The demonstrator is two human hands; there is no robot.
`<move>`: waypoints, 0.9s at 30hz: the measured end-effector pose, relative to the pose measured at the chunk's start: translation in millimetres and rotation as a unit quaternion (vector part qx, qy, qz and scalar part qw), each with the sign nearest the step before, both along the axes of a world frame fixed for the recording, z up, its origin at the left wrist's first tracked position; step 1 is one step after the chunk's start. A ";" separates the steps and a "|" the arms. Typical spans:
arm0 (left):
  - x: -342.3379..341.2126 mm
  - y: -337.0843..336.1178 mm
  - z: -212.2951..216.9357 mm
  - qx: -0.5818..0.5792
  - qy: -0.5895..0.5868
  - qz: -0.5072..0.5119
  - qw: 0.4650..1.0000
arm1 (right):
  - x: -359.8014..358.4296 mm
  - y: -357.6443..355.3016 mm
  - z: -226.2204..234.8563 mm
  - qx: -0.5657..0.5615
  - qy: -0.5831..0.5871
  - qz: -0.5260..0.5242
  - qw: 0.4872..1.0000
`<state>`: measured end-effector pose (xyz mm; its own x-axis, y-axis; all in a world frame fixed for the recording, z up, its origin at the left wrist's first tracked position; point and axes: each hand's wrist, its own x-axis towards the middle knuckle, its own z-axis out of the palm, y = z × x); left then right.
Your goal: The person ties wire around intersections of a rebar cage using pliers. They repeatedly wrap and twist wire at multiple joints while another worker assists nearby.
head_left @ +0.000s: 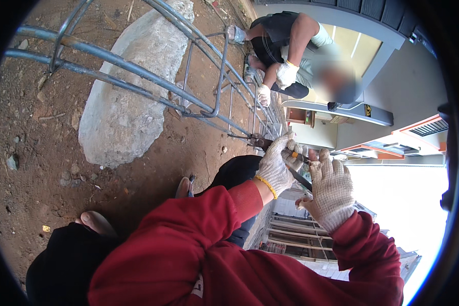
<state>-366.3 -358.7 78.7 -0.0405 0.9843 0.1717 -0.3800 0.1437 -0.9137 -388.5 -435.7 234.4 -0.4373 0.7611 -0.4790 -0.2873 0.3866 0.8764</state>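
Observation:
A long cage of grey steel bars with square stirrups lies over the dirt, running from upper left toward the middle. Both my hands wear white knit gloves below red sleeves. My left hand is closed around dark pincers, whose jaws sit at a bar joint on the cage. My right hand is just to the right with fingers spread upward, its palm against the end of the pincers' handles. Farther along the cage a squatting person keeps two gloved hands on the bars.
A big pale slab of stone lies under the cage on brown dirt with small pebbles. My feet are at lower left beside my dark trousers. Building walls and roofs fill the right side.

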 end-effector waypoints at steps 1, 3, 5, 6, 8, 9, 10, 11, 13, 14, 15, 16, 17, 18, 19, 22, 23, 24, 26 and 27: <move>-0.9 0.1 1.3 -0.017 0.008 -0.004 1.000 | 7.8 1.5 -9.4 0.016 0.006 0.110 0.994; -1.5 -0.4 5.6 -0.039 0.020 -0.002 0.999 | 21.1 10.2 -21.6 0.102 0.012 0.066 0.993; -1.0 -2.7 6.8 -0.089 0.058 -0.021 0.994 | 29.6 23.1 -23.3 0.098 0.067 0.039 0.992; -0.1 -4.9 5.8 -0.061 0.045 0.001 0.997 | 31.1 29.7 -17.3 0.075 0.076 -0.001 0.994; 1.4 -8.9 1.9 -0.048 0.028 0.011 0.998 | 32.8 43.4 -5.5 -0.008 0.112 -0.124 0.986; 2.2 -10.4 -0.2 -0.029 0.009 0.055 0.998 | 31.1 51.4 2.2 -0.065 0.135 -0.198 0.969; 3.1 -12.1 -4.6 -0.036 0.045 0.070 0.996 | 30.3 58.8 7.9 -0.139 0.160 -0.234 0.949; 5.0 -13.6 -7.6 -0.046 0.062 0.044 0.996 | 28.3 65.2 12.8 -0.128 0.193 -0.350 0.908; 9.8 -15.7 -12.6 -0.067 0.106 -0.024 0.992 | 20.8 74.2 19.0 -0.138 0.268 -0.503 0.810; 10.0 -12.3 -10.8 -0.083 0.080 -0.042 0.992 | 13.9 76.8 19.8 -0.146 0.304 -0.572 0.748; 10.2 -10.1 -10.5 -0.079 0.074 0.005 0.994 | 7.3 76.0 18.4 -0.155 0.336 -0.636 0.677; 10.3 -7.3 -7.4 -0.080 0.066 0.016 0.994 | -0.3 72.2 17.6 -0.153 0.365 -0.692 0.604; 8.6 -2.7 -4.7 -0.073 0.061 0.037 0.995 | -5.3 67.2 13.0 -0.125 0.396 -0.732 0.540; 9.2 -2.1 -2.3 -0.093 0.055 0.043 0.993 | -11.6 59.7 14.4 -0.061 0.330 -0.632 0.699; 7.2 1.1 0.1 -0.111 0.065 0.029 0.991 | -9.3 50.7 7.8 -0.072 0.153 -0.326 0.930; 3.5 4.8 6.5 -0.105 0.064 -0.003 0.992 | 25.8 17.3 -6.6 -0.009 0.057 0.076 0.995; 2.0 6.1 7.3 -0.117 0.060 -0.037 0.991 | 36.9 21.8 -8.7 0.025 0.007 0.173 0.985; 1.9 6.1 7.8 -0.143 0.094 -0.051 0.984 | 48.2 29.8 -12.1 0.011 0.039 0.199 0.979; 4.4 4.6 6.1 -0.167 0.120 -0.066 0.976 | 64.3 56.3 -11.0 0.001 0.090 0.101 0.991; 6.2 5.5 4.6 -0.159 0.114 -0.063 0.979 | 69.1 68.2 -7.0 -0.019 0.127 0.023 0.991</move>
<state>-360.1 -353.2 83.3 0.0889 0.9841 -0.1536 -0.5766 -0.0749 -0.8136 -319.4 -367.5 227.4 -0.5818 0.7211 -0.3762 -0.0765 0.4120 0.9080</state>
